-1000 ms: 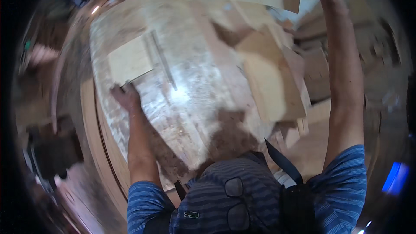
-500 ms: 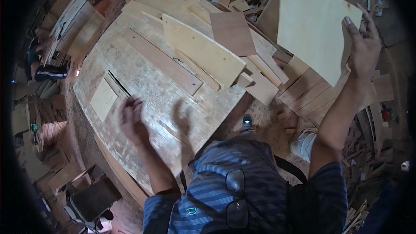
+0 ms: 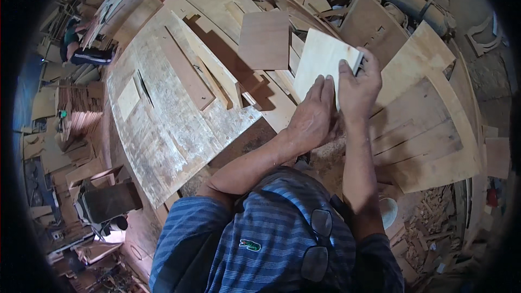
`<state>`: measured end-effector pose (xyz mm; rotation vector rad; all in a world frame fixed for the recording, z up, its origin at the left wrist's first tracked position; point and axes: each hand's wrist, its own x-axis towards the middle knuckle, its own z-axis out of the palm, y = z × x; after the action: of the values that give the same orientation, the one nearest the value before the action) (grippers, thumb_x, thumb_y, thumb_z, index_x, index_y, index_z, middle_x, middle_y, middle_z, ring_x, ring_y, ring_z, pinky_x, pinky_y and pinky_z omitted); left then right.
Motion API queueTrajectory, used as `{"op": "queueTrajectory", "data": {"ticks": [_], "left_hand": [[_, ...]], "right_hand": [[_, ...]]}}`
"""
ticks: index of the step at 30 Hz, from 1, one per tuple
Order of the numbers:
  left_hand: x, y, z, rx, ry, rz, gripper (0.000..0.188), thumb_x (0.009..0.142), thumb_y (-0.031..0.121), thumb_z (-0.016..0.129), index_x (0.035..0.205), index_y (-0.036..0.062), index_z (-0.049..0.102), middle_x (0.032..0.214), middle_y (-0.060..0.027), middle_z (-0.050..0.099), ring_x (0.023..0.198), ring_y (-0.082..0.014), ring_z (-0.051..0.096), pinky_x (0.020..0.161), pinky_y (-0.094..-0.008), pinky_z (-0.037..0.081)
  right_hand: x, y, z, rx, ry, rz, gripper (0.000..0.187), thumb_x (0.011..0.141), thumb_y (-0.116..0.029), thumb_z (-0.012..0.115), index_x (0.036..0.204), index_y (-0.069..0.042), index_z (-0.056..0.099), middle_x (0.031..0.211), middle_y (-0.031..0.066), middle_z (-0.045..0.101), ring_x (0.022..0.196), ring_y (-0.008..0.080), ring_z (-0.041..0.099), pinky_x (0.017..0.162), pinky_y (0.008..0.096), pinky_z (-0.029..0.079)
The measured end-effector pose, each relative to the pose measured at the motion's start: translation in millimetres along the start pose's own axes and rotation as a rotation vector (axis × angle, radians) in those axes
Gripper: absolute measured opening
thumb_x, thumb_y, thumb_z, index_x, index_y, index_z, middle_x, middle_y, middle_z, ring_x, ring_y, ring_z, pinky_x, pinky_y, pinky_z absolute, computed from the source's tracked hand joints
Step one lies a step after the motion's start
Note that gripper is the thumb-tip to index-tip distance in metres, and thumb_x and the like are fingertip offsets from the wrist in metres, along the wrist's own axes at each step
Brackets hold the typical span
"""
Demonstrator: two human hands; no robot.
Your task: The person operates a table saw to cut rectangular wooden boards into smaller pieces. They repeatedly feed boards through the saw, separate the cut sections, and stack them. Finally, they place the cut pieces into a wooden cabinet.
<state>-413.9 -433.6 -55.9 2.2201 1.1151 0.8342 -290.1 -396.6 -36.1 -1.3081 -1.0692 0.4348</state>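
Observation:
A pale wooden board point(image 3: 323, 57) is held up in front of me, past the right edge of the worktable. My right hand point(image 3: 360, 89) grips its right edge, thumb on the near face and fingers behind. At its lower edge is my left hand point(image 3: 313, 115), the fingers close together and lying along the board; its thumb is hidden. A brown wooden panel point(image 3: 265, 40) lies just behind and to the left of the board. Farther left, a long pale board point(image 3: 209, 57) stands tilted on the worktable point(image 3: 168, 141), beside a flat brown strip point(image 3: 187, 68).
A small pale wood piece point(image 3: 128, 99) lies on the table's left part next to a thin dark strip point(image 3: 144, 89). Large curved panels point(image 3: 434, 168) fill the right side. Wood scraps point(image 3: 429, 211) litter the floor there. Another person point(image 3: 89, 54) is at the far left.
My left hand has left the table and come right to the board. My right hand has brought the board in toward my middle and turned it. The view has shifted right.

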Motion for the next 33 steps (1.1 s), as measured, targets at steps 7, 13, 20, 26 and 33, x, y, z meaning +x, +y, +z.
{"op": "queueTrajectory", "data": {"ticks": [7,13,20,26,33], "left_hand": [[88.5,-97.0,-0.2,-0.64,0.296,-0.359,0.033,0.073,-0.007,0.06,0.106,-0.0072,0.063,0.091,-0.0157,0.07,0.083,-0.0213,0.066,0.076,-0.0353,0.053],[146.1,-256.3,-12.9,-0.304,0.559,-0.459,0.022,0.081,0.009,0.066,0.097,-0.005,0.072,0.081,-0.0163,0.072,0.073,-0.0221,0.068,0.069,-0.0355,0.053],[161.9,-351.1,-43.2,0.403,0.238,-0.943,0.035,0.08,0.03,0.063,0.095,0.0003,0.072,0.101,-0.0281,0.069,0.097,-0.0398,0.068,0.083,-0.0473,0.053],[143.2,-394.5,-25.1,0.554,-0.226,-0.943,0.066,0.076,0.063,0.065,0.105,0.0036,0.072,0.113,-0.0237,0.067,0.106,-0.0356,0.066,0.091,-0.0433,0.052],[134.8,-432.1,-9.8,0.808,-0.222,-0.952,0.059,0.075,0.06,0.068,0.101,0.0067,0.074,0.107,-0.0178,0.07,0.1,-0.0301,0.067,0.088,-0.0405,0.051]], "right_hand": [[38.6,12.3,-31.6,-0.11,-0.298,-0.045,0.046,0.088,-0.015,0.075,0.125,0.005,0.058,0.109,0.0179,0.069,0.097,0.0201,0.066,0.081,0.0333,0.053],[28.8,95.6,-159.1,-0.559,-0.368,-0.014,0.034,0.089,-0.014,0.073,0.114,0.005,0.062,0.104,0.016,0.07,0.088,0.0194,0.067,0.081,0.0323,0.053],[-57.5,152.8,-287.4,-0.686,-0.252,0.357,0.031,0.088,-0.019,0.072,0.109,0.003,0.064,0.098,0.014,0.068,0.091,0.023,0.065,0.081,0.0345,0.052],[-86.9,195.7,-350.2,-0.724,-0.244,0.592,0.032,0.086,-0.018,0.074,0.108,0.003,0.065,0.099,0.0165,0.068,0.092,0.0286,0.067,0.084,0.0376,0.052],[-7.0,224.8,-395.9,-0.802,-0.396,0.451,0.036,0.087,-0.016,0.072,0.116,0.002,0.063,0.105,0.0186,0.07,0.095,0.0277,0.068,0.085,0.0384,0.053]]}}
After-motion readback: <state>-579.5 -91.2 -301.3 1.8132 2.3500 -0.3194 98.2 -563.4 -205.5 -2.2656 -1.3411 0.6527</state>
